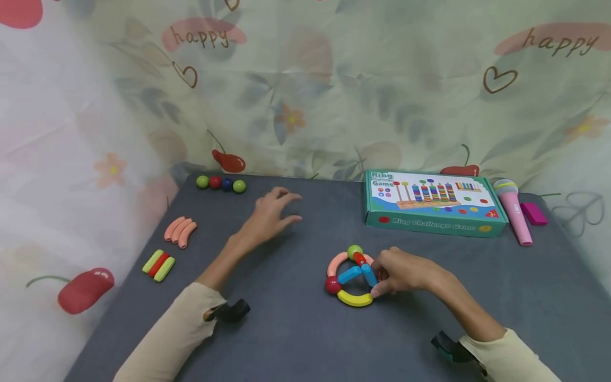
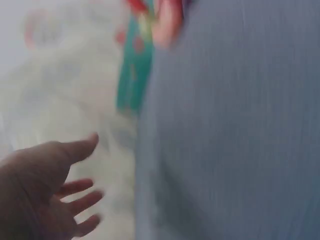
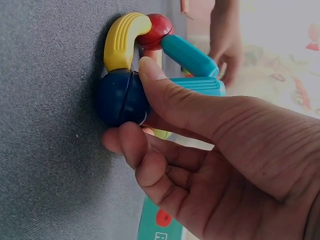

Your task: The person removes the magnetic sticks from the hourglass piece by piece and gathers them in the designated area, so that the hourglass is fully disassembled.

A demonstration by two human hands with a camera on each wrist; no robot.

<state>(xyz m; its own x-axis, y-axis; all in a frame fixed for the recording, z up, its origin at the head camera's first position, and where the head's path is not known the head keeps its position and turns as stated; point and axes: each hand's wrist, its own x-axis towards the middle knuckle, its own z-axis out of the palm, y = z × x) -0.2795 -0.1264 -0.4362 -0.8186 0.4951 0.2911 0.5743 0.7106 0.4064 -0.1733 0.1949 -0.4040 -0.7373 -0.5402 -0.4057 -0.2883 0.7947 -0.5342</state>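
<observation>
A ring of toy building pieces lies at the table's middle: curved pink rods (image 1: 336, 262), a curved yellow rod (image 1: 355, 298), a red ball (image 1: 332, 285) and a green ball (image 1: 355, 250). Blue straight rods (image 1: 350, 275) and a red rod (image 1: 359, 258) meet inside it. My right hand (image 1: 403, 269) pinches the dark blue ball (image 3: 120, 97) at the ring's right side between thumb and fingers. My left hand (image 1: 269, 215) hovers left of the ring, fingers extended, holding nothing. The left wrist view is blurred.
At the back left stand several balls (image 1: 215, 182) in a row. Nearer lie curved pink rods (image 1: 180, 231) and green and red straight rods (image 1: 158, 265). A game box (image 1: 436, 204), a pink microphone (image 1: 515, 217) and a magenta block (image 1: 533, 214) sit at the back right.
</observation>
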